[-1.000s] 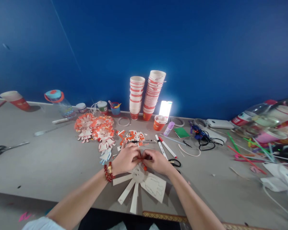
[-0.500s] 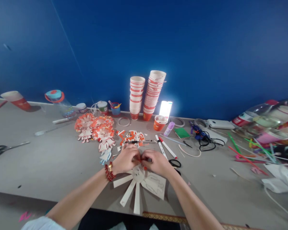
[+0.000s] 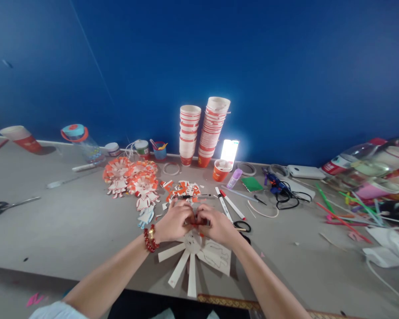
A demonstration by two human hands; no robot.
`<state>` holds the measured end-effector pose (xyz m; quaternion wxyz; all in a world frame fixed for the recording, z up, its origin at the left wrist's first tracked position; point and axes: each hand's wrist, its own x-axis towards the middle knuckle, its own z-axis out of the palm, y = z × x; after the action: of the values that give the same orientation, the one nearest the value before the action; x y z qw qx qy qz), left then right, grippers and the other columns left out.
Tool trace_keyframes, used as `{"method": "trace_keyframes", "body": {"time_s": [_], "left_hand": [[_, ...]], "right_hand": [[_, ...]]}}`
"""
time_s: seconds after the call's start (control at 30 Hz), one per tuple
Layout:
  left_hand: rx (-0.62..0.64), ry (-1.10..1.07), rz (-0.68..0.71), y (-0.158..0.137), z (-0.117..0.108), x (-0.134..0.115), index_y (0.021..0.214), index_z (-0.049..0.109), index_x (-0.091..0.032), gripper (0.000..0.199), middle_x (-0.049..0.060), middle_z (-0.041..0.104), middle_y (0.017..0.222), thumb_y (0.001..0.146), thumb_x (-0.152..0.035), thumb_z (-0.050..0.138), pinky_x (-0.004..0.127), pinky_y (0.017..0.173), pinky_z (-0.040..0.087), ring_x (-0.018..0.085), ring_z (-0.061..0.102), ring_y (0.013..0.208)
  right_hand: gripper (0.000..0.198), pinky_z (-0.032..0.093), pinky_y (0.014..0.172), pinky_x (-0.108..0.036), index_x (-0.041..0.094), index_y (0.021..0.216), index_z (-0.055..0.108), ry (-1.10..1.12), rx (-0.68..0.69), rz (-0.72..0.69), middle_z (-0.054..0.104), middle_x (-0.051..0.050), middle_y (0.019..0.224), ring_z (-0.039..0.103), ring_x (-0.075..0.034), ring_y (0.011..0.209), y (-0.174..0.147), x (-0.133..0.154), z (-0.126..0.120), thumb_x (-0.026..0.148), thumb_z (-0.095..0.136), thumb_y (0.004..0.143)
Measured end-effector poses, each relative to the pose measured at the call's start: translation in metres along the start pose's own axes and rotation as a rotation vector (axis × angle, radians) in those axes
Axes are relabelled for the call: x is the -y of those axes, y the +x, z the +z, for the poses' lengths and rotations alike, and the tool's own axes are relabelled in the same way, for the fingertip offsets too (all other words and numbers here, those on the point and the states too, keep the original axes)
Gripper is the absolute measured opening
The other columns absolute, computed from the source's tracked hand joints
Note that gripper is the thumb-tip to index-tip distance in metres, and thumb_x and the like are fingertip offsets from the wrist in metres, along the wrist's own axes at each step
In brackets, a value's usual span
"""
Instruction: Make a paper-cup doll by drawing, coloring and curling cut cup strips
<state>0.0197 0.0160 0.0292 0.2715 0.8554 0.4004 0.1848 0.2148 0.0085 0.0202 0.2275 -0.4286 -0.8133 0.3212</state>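
A paper cup cut into strips lies splayed at the front of the table, white side up. Its round centre carries a small drawn face. At its far side my left hand and my right hand meet, both closed, fingertips pinching a red-orange part of the cup. My fingers hide most of that part. Beneath the strips, to the right, lies white paper with a drawn outline figure. Black-handled scissors rest beside my right wrist, partly covered by it.
Orange paper scraps and two markers lie beyond my hands. Several finished paper figures sit to the left. Tall cup stacks stand by the blue wall, near a lit phone. A glue gun lies right.
Both hands have tilted slightly, with knuckles raised around the pinched strip. The cut cup has shifted a little to the right, and its face is more shaded.
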Motion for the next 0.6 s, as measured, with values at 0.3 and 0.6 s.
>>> {"method": "trace_keyframes", "body": {"time_s": [0.3, 0.6], "left_hand": [[0.004, 0.014, 0.028, 0.0018, 0.0047, 0.0019, 0.069, 0.061, -0.019, 0.008, 0.002, 0.068, 0.086, 0.073, -0.015, 0.066, 0.04, 0.104, 0.026, 0.021, 0.058, 0.098], [-0.004, 0.046, 0.036, 0.0006, 0.007, 0.0014, 0.068, 0.06, -0.018, 0.007, 0.003, 0.068, 0.084, 0.07, -0.012, 0.063, 0.041, 0.105, 0.024, 0.02, 0.058, 0.094]], "right_hand": [[0.018, 0.031, 0.062, -0.022, 0.019, 0.064, 0.045, 0.022, 0.002, 0.014, 0.054, 0.003, 0.082, 0.051, -0.011, 0.072, -0.0014, 0.0021, 0.0019, 0.007, 0.057, 0.067], [0.017, 0.03, 0.06, -0.022, 0.018, 0.062, 0.046, 0.022, 0.02, 0.079, 0.054, 0.004, 0.078, 0.051, -0.011, 0.069, -0.0006, 0.0082, 0.0013, 0.005, 0.055, 0.063]]}}
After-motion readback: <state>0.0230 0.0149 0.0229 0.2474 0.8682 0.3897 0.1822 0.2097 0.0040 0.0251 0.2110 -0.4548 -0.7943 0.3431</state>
